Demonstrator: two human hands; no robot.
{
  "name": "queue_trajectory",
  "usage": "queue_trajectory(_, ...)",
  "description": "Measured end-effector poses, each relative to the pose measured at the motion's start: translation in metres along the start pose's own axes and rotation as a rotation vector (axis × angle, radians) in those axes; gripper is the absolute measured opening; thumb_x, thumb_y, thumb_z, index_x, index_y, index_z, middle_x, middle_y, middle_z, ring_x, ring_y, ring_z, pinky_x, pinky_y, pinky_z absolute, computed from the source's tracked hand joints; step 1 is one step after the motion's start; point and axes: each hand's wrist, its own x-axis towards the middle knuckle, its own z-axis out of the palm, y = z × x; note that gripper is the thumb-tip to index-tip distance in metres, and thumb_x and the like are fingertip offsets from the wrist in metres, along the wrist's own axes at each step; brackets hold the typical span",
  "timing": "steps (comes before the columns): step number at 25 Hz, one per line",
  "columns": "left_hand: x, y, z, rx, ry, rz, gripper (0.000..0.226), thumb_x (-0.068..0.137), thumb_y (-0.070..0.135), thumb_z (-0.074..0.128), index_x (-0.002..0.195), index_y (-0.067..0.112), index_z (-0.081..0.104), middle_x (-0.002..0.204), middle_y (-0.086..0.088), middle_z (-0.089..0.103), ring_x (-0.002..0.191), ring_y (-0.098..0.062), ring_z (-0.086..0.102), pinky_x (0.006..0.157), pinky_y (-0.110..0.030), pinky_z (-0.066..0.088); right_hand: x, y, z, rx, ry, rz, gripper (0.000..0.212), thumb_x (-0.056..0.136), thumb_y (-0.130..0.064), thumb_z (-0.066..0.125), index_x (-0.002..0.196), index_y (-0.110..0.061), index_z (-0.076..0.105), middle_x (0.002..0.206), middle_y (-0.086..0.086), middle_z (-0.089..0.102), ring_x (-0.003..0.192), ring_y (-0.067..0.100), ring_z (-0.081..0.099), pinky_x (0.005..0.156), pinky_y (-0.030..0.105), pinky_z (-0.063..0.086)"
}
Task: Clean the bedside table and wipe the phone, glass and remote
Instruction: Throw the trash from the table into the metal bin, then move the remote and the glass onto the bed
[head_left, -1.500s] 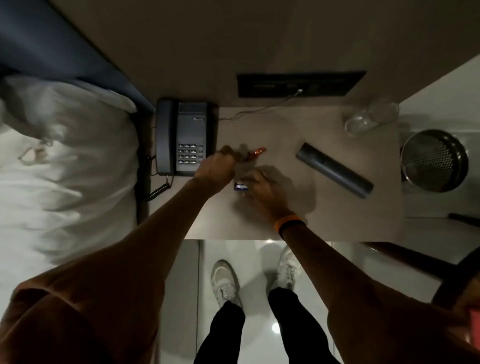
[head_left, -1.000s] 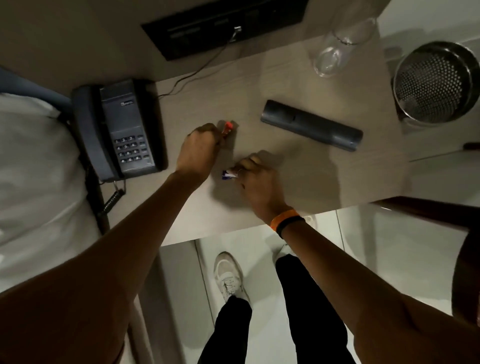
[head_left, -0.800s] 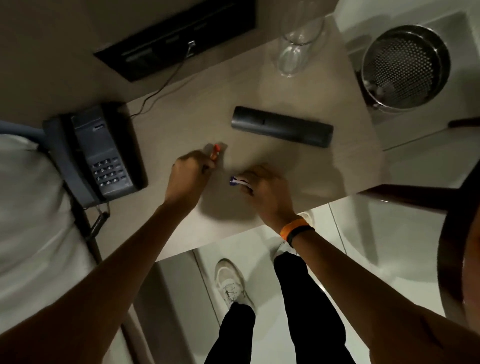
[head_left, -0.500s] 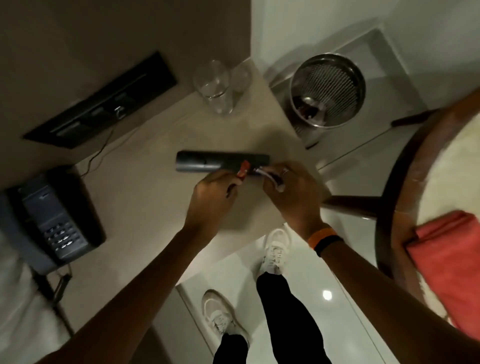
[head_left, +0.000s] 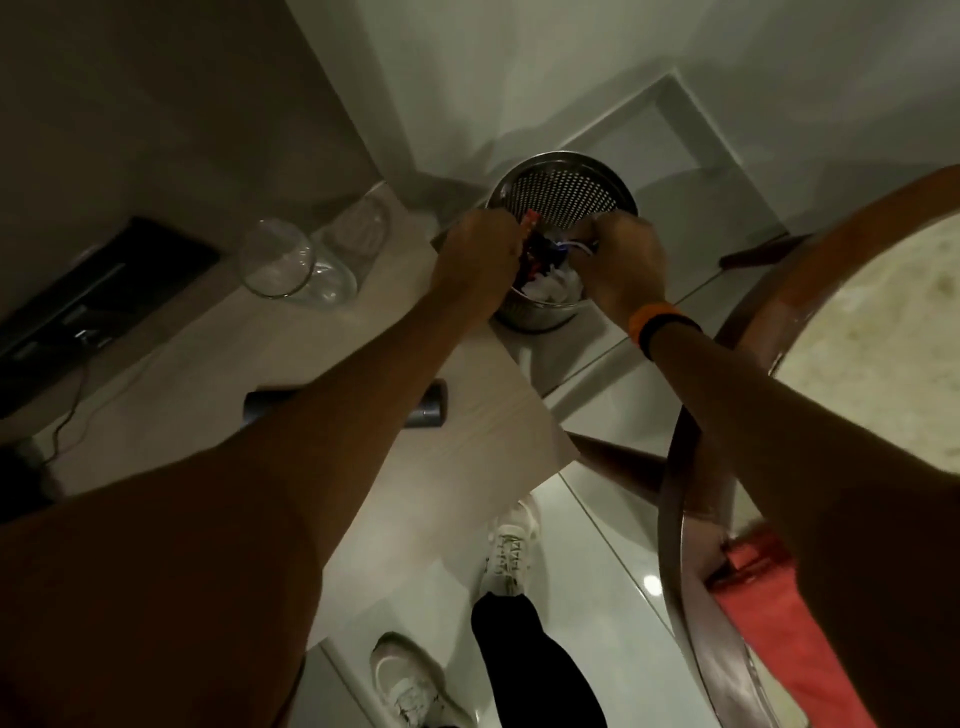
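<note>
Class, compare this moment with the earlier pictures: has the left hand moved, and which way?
Yes. The left hand has left the table, passed the remote, and now sits over the metal bin, holding a red wrapper.

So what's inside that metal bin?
The bin holds crumpled white paper and dark scraps. Both hands, left and right, cover part of the opening, so the rest is hidden.

Glossy pale floor (head_left: 618, 618), plain walls (head_left: 519, 67)
</note>
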Motion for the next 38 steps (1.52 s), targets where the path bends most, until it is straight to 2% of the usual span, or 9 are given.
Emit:
queue_trajectory(6, 0.003, -0.025, 0.003, 0.048, -0.018, 0.043, 0.024, 0.091, 0.004, 0.060, 0.112, 0.008, 0.070, 0.118, -0.015, 0.067, 0.110, -0.032, 0.062, 0.094, -0.037, 0.051, 0.015, 0.005, 0.012, 0.086, 0.001, 0.097, 0.039, 0.097, -0.024, 0.064, 0.135, -0.021, 0.060, 0.142, 0.007, 0.056, 0.137, 0.025, 0.044, 0.105, 0.038, 0.046)
queue_trajectory(10, -0.048, -0.047, -0.009, -0.033, 0.059, 0.104, 0.031, 0.089, 0.003, 0.063, 0.120, 0.004, 0.069, 0.133, -0.019, 0.062, 0.128, -0.037, 0.054, 0.105, -0.041, 0.045, -0.002, -0.010, 0.013, 0.163, 0.008, 0.007, 0.031, 0.097, -0.019, 0.064, 0.127, -0.019, 0.067, 0.133, 0.003, 0.065, 0.126, 0.017, 0.059, 0.105, 0.037, 0.053)
queue_trajectory(15, -0.150, -0.108, -0.016, -0.038, 0.193, 0.073, 0.042, 0.091, 0.008, 0.070, 0.131, 0.002, 0.061, 0.129, -0.018, 0.064, 0.122, -0.033, 0.059, 0.102, -0.040, 0.050, -0.049, -0.061, 0.035, 0.263, 0.020, -0.176, 0.023, 0.094, -0.021, 0.066, 0.115, -0.013, 0.071, 0.117, 0.007, 0.069, 0.106, 0.016, 0.064, 0.097, 0.031, 0.053)
queue_trajectory(18, -0.191, -0.159, -0.023, -0.110, 0.146, -0.090, 0.055, 0.089, 0.028, 0.073, 0.138, 0.010, 0.055, 0.139, -0.010, 0.057, 0.131, -0.025, 0.049, 0.109, -0.040, 0.044, -0.066, -0.091, 0.060, 0.338, -0.153, -0.256, 0.038, 0.091, -0.024, 0.070, 0.128, -0.014, 0.064, 0.127, 0.006, 0.067, 0.114, 0.018, 0.064, 0.097, 0.036, 0.056)
queue_trajectory(20, -0.209, -0.186, -0.026, -0.086, 0.064, -0.064, 0.067, 0.084, 0.031, 0.078, 0.143, 0.013, 0.050, 0.144, -0.010, 0.053, 0.134, -0.027, 0.048, 0.110, -0.044, 0.046, -0.064, -0.111, 0.073, 0.447, -0.247, -0.271, 0.058, 0.086, -0.028, 0.077, 0.139, -0.017, 0.056, 0.136, 0.002, 0.062, 0.121, 0.014, 0.060, 0.096, 0.028, 0.054)
queue_trajectory(22, -0.219, -0.202, -0.021, 0.003, 0.034, 0.043, 0.074, 0.079, 0.027, 0.082, 0.145, 0.012, 0.050, 0.146, -0.012, 0.052, 0.134, -0.030, 0.049, 0.110, -0.045, 0.047, -0.055, -0.134, 0.084, 0.452, -0.234, -0.307, 0.072, 0.080, -0.035, 0.082, 0.143, -0.021, 0.049, 0.139, -0.002, 0.059, 0.123, 0.008, 0.058, 0.090, 0.014, 0.052)
queue_trajectory(25, -0.216, -0.213, -0.014, 0.094, 0.119, 0.077, 0.064, 0.084, 0.021, 0.077, 0.143, 0.014, 0.053, 0.142, -0.015, 0.057, 0.129, -0.035, 0.055, 0.104, -0.050, 0.050, -0.043, -0.172, 0.102, 0.423, -0.181, -0.363, 0.082, 0.072, -0.040, 0.087, 0.142, -0.020, 0.049, 0.123, -0.019, 0.061, 0.110, -0.003, 0.064, 0.086, 0.015, 0.058)
queue_trajectory(30, -0.193, -0.211, -0.013, 0.229, 0.085, 0.068, 0.056, 0.094, 0.030, 0.062, 0.148, 0.024, 0.046, 0.146, -0.008, 0.050, 0.133, -0.033, 0.044, 0.108, -0.045, 0.037, -0.045, -0.197, 0.114, 0.310, -0.083, -0.406, 0.068, 0.072, -0.047, 0.083, 0.129, -0.018, 0.061, 0.114, -0.010, 0.072, 0.100, 0.001, 0.069, 0.087, 0.024, 0.060)
queue_trajectory(38, -0.226, -0.195, -0.005, 0.331, 0.013, -0.021, 0.067, 0.093, 0.035, 0.064, 0.150, 0.012, 0.036, 0.149, -0.016, 0.038, 0.128, -0.032, 0.047, 0.091, -0.041, 0.052, -0.085, -0.206, 0.102, 0.301, -0.101, -0.495, 0.061, 0.069, -0.048, 0.085, 0.118, -0.018, 0.067, 0.106, -0.009, 0.074, 0.095, 0.003, 0.072, 0.084, 0.025, 0.062)
